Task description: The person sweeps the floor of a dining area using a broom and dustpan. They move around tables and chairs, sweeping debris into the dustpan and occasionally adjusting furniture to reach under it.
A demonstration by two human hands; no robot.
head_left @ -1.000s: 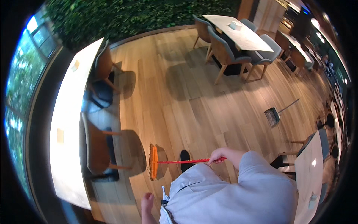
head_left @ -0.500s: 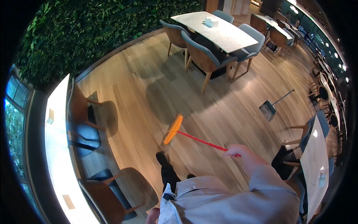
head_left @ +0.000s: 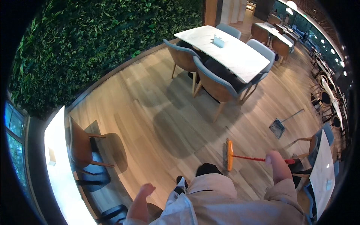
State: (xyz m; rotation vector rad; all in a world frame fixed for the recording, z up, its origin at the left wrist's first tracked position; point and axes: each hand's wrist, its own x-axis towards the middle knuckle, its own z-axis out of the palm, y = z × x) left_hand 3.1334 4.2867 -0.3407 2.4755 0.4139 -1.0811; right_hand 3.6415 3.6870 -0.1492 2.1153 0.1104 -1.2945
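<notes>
My right hand (head_left: 274, 156) is closed around the red handle (head_left: 251, 159) of a broom. The broom's orange head (head_left: 230, 155), with dark bristles along its left side, is at floor level ahead of my feet. Off to the lower left, my left hand (head_left: 147, 188) hangs by my side with its fingers curled in, and nothing shows in it. A grey long-handled dustpan (head_left: 277, 128) stands on the wooden floor beyond the broom, to the right, touched by neither hand.
A marble-topped table (head_left: 228, 52) with a pale blue box (head_left: 219, 41) and several chairs stands ahead. Another table (head_left: 56, 165) with chairs runs along the left, and a third (head_left: 320, 176) stands close on the right. A leafy green wall (head_left: 105, 48) borders the far left.
My right hand and the broom have swung to the right, and the broom head now points differently. My left hand has risen further into view. The whole view has shifted forward.
</notes>
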